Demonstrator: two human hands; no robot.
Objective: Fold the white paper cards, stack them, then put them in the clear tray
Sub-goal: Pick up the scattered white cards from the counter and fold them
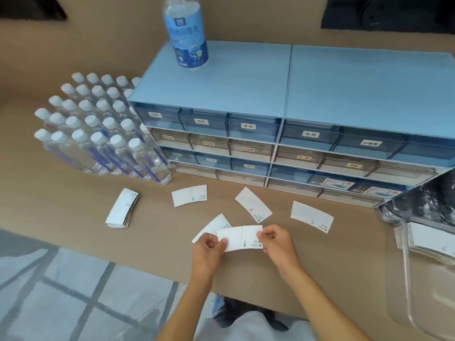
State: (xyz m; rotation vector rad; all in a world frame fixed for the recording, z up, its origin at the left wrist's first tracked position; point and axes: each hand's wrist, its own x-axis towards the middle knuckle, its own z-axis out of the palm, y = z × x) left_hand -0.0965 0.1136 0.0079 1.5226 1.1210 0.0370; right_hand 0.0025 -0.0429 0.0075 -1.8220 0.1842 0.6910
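A tan table (73, 193) carries everything. At its twelve o'clock sits a blue drawer cabinet (283, 134) with labelled drawers. At about ten o'clock, touching the cabinet's left end, stands a block of clear water bottles (98, 134) with white caps. At nine o'clock lies a stack of folded cards (122, 208). Flat white cards lie apart near the middle: one (189, 195) at eleven o'clock, one (253, 204) at twelve, one (312, 216) at two, and one (213, 225) near the front edge. At three o'clock a clear tray (406, 279) rests, holding a white stack. A black bag (418, 203) sits just behind it.
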